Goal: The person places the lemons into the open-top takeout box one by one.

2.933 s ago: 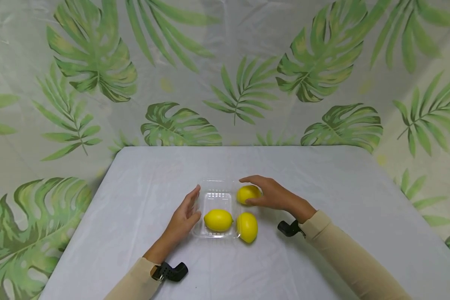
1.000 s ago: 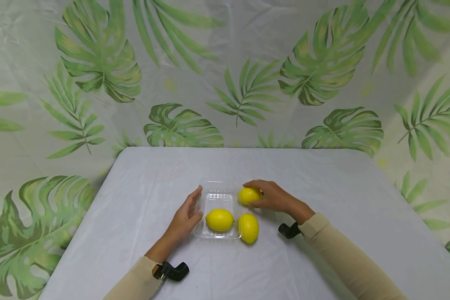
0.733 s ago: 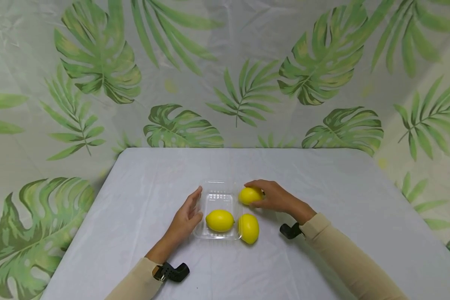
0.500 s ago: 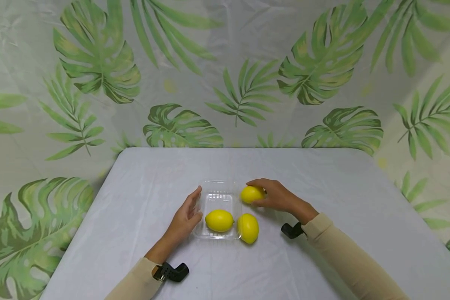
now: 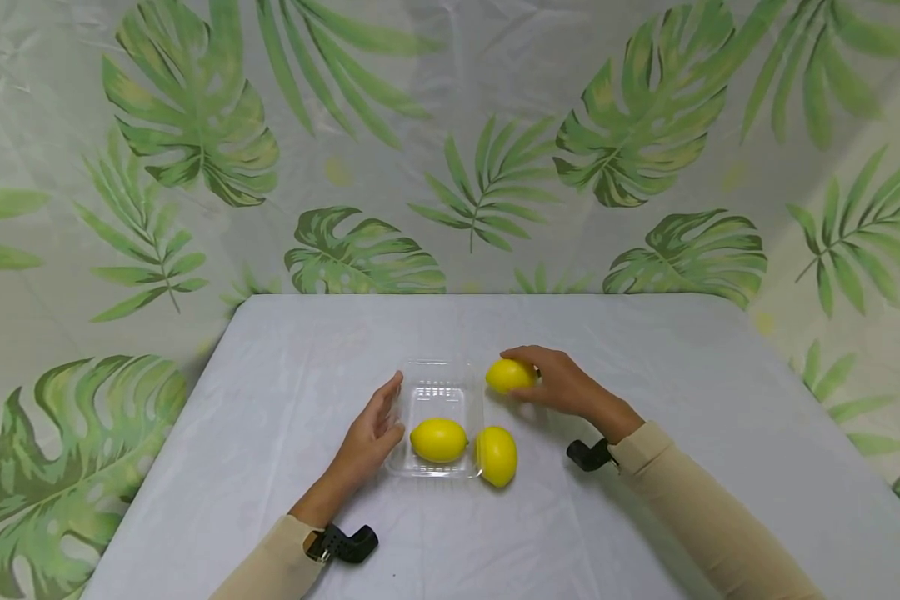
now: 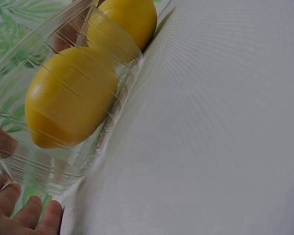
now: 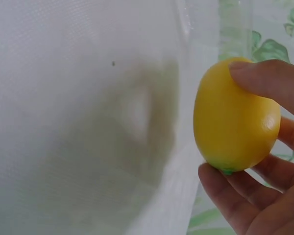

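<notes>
One lemon [image 5: 510,377], grasped by the right hand [image 5: 560,382], is at two o'clock from the clear tray [image 5: 437,402]. A second lemon [image 5: 438,441] lies inside towards six, a third lemon [image 5: 498,457] beside four. The unclenched left hand [image 5: 369,429] touches nine.

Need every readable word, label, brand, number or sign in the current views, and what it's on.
None readable.
Clear plastic container, boxed lemon, lemon at its edge, held lemon: no text visible.
Backdrop: leaf print, no text.
Black left-wrist device, black right-wrist device: too small to tell.
</notes>
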{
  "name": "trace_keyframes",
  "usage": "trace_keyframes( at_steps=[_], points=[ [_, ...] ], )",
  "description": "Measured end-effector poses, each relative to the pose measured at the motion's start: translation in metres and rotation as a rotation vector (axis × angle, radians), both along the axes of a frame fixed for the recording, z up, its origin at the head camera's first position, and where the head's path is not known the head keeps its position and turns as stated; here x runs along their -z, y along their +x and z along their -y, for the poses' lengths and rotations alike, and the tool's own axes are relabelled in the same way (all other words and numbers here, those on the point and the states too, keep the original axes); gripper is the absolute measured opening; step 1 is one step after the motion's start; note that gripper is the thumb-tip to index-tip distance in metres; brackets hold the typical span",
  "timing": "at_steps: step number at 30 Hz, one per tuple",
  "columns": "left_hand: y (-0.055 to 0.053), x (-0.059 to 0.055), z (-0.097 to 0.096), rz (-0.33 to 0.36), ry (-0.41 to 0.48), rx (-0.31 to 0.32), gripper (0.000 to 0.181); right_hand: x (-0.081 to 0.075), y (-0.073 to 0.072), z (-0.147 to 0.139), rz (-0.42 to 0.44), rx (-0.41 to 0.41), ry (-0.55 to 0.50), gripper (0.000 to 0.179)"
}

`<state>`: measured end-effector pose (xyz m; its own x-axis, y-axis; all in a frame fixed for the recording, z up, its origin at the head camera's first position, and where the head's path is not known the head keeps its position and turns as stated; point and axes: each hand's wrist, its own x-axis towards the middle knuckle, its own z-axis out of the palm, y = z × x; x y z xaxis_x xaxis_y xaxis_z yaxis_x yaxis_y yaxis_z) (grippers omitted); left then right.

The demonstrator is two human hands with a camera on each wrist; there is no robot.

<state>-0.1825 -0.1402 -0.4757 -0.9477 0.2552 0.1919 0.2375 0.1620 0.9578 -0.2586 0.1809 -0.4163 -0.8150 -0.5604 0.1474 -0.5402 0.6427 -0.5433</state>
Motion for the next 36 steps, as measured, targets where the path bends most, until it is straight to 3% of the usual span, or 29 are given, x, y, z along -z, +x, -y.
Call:
trace_keyframes(
  at_steps=[6,13,17,20,26,28,31,36],
  points=[
    [0.004,-0.012,-0.001,-0.004,0.009,0.003,0.067,-0.008,-0.003,0.002,-0.036,0.022,-0.026,0.058],
    [-0.004,0.004,0.001,-0.022,0.006,0.002,0.067,-0.015,-0.003,0.005,-0.075,0.036,-0.050,0.058],
    [-0.005,0.006,0.001,-0.024,0.002,-0.008,0.068,-0.018,-0.002,0.010,-0.100,0.022,-0.063,0.058],
    [-0.002,0.000,-0.001,-0.020,0.002,-0.011,0.068,-0.020,0.000,0.014,-0.114,0.010,-0.072,0.057],
    [0.010,-0.023,-0.003,0.015,-0.010,0.012,0.066,-0.022,0.005,0.021,-0.106,-0.008,-0.093,0.057],
    [0.011,-0.025,-0.003,0.020,-0.023,0.013,0.066,-0.022,0.006,0.024,-0.103,-0.010,-0.090,0.057],
    [0.010,-0.021,-0.003,0.019,-0.012,0.006,0.066,-0.022,0.006,0.028,-0.095,-0.017,-0.085,0.057],
    [0.002,-0.002,-0.001,-0.006,0.002,-0.004,0.066,-0.024,0.008,0.035,-0.090,-0.031,-0.086,0.057]
  ],
)
